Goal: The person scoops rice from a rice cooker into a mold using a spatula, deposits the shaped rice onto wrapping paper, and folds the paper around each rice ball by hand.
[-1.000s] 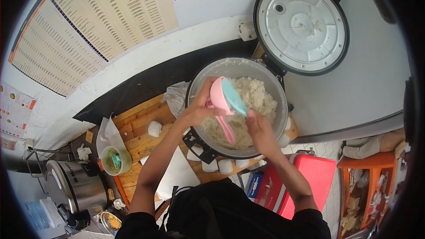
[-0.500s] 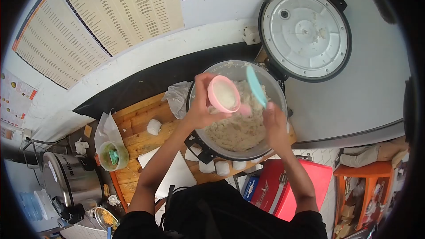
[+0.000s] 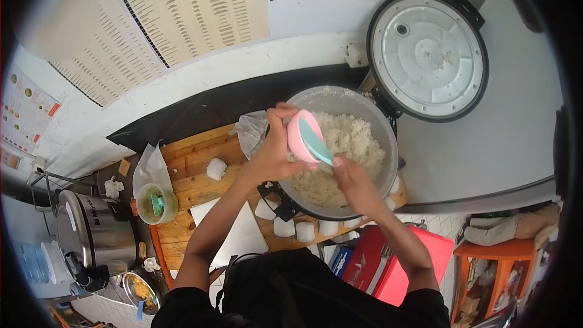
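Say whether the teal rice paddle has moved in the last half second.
Yes: against the rice cooker pot, the teal rice paddle has moved left and slightly downward in view, now across the mouth of the pink scoop.

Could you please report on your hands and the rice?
Left hand gripping round pink plastic cup; right hand holding teal plastic paddle across cup's mouth. White rice below in round grey pot. Round silver lid open, well clear.

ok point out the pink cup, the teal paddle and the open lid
Pink cup (image 3: 294,140): head view, on its outer side wall
Teal paddle (image 3: 313,142): head view, on its blade
Open lid (image 3: 428,57): head view, on its inner metal face
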The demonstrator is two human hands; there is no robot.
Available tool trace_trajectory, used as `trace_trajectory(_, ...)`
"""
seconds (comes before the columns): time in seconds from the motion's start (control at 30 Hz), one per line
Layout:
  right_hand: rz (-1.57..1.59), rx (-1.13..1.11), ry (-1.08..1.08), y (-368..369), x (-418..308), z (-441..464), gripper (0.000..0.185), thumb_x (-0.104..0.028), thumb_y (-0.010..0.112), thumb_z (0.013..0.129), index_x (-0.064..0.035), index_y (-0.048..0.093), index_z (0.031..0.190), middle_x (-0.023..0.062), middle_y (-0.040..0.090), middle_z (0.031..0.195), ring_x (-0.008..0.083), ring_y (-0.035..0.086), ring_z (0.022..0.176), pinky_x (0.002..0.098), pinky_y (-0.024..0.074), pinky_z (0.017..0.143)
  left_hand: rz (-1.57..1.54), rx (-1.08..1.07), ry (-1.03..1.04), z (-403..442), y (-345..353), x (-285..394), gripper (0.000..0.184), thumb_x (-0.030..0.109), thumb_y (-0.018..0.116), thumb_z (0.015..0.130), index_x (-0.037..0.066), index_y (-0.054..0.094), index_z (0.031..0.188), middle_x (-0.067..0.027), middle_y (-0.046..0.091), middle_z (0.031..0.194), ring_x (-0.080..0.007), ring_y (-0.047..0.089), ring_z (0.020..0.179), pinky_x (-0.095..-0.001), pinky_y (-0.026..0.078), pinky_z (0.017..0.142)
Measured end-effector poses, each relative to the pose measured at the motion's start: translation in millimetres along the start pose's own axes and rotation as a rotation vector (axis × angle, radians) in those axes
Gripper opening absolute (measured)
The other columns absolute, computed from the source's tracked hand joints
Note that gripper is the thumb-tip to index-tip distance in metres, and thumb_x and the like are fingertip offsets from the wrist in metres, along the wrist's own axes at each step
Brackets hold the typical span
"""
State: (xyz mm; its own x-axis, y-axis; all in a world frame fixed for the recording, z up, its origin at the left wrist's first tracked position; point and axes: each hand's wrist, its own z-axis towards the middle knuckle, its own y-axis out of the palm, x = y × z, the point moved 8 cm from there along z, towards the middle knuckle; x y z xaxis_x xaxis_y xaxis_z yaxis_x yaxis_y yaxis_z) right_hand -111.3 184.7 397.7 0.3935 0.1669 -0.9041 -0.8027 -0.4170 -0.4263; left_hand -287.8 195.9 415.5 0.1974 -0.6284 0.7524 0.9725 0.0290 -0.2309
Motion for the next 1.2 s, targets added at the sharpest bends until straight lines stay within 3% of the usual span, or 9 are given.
trace_trajectory(0.07,-0.161,-0.027,-0.039,-1,-9,0,0.05,-0.046,0.034,0.104,-0.0026,0.05,0.086,0.0105,0.047,0.063,0.0247,0.049,0.059,0.0398,0.0405,0.059,-0.278,-0.156,-0.362,-12,6,-18,0.093,0.02,0.086,0.068,0.009,0.018,0.131,-0.0126,0.031,0.126,-0.0233,0.04,0.122,-0.0354,0.039,0.099)
trace_trajectory(0.27,-0.278,-0.122,-0.096,13,-23,-8,0.048,-0.042,0.031,0.105,0.0003,0.05,0.092,0.0209,0.049,0.066,0.0387,0.051,0.063,0.0439,0.0404,0.061,-0.96,-0.099,-0.518,-32,5,-35,0.076,0.018,0.079,0.076,0.008,0.024,0.129,-0.0053,0.038,0.122,-0.0174,0.042,0.119,-0.0307,0.034,0.103)
trace_trajectory(0.63,-0.374,0.123,0.024,-17,-14,-4,0.038,-0.038,0.05,0.1,-0.0003,0.057,0.101,0.0152,0.057,0.073,0.0264,0.056,0.066,0.0387,0.0425,0.06,-1.385,-0.052,-0.516,-97,-23,-33,0.079,0.025,0.062,0.087,0.005,0.018,0.15,-0.0128,0.051,0.129,-0.0243,0.052,0.12,-0.0396,0.039,0.106)
trace_trajectory(0.7,-0.771,0.349,-0.372,3,-47,-19,0.03,-0.03,0.055,0.096,-0.0024,0.06,0.106,0.0135,0.056,0.069,0.0257,0.057,0.064,0.0367,0.0478,0.065,-1.561,-0.049,-0.421,-109,-32,-17,0.082,0.026,0.059,0.088,0.004,0.014,0.152,-0.0141,0.05,0.131,-0.0259,0.054,0.119,-0.0408,0.04,0.106)
trace_trajectory(0.77,-0.963,0.433,-0.581,47,-51,-38,0.027,-0.026,0.058,0.094,-0.0034,0.062,0.109,0.0126,0.055,0.068,0.0253,0.057,0.063,0.0357,0.0504,0.067,-1.499,-0.025,-0.359,-124,-40,-4,0.077,0.026,0.061,0.086,0.0,0.024,0.148,-0.0144,0.051,0.13,-0.0254,0.053,0.12,-0.039,0.039,0.106)
trace_trajectory(0.87,0.81,-0.221,0.522,168,36,-74,0.034,-0.039,0.048,0.097,-0.0061,0.059,0.101,0.006,0.05,0.064,0.0204,0.047,0.048,0.0312,0.043,0.049,-1.179,-0.285,-0.116,-139,-50,36,0.068,0.033,0.067,0.088,0.003,0.038,0.142,-0.0168,0.041,0.147,-0.0268,0.04,0.136,-0.0415,0.036,0.11)
trace_trajectory(0.93,1.102,-0.589,0.78,231,22,-111,0.045,-0.049,0.033,0.1,-0.0094,0.052,0.092,-0.0014,0.039,0.058,0.0121,0.034,0.041,0.028,0.0297,0.04,-0.891,-0.291,-0.258,-186,-76,17,0.055,0.025,0.066,0.09,0.005,0.043,0.135,-0.0115,0.05,0.135,-0.0233,0.044,0.13,-0.0364,0.039,0.105)
trace_trajectory(1.1,0.672,-0.348,0.551,332,139,-125,0.034,-0.041,0.041,0.1,-0.0094,0.053,0.097,-0.0025,0.039,0.06,0.0112,0.036,0.045,0.0275,0.032,0.043,-0.025,0.391,-0.949,-445,-208,-47,0.029,0.007,0.064,0.083,0.005,0.057,0.111,-0.0048,0.06,0.103,-0.0142,0.057,0.094,-0.027,0.046,0.083)
trace_trajectory(1.2,0.28,-0.157,0.189,389,172,-109,0.03,-0.037,0.047,0.099,-0.0078,0.053,0.1,-0.0003,0.044,0.061,0.0161,0.045,0.049,0.0305,0.0378,0.047,0.204,0.492,-0.861,-569,-214,-28,0.026,-0.001,0.06,0.079,0.005,0.055,0.104,-0.0015,0.056,0.084,-0.0099,0.051,0.073,-0.0254,0.043,0.066)
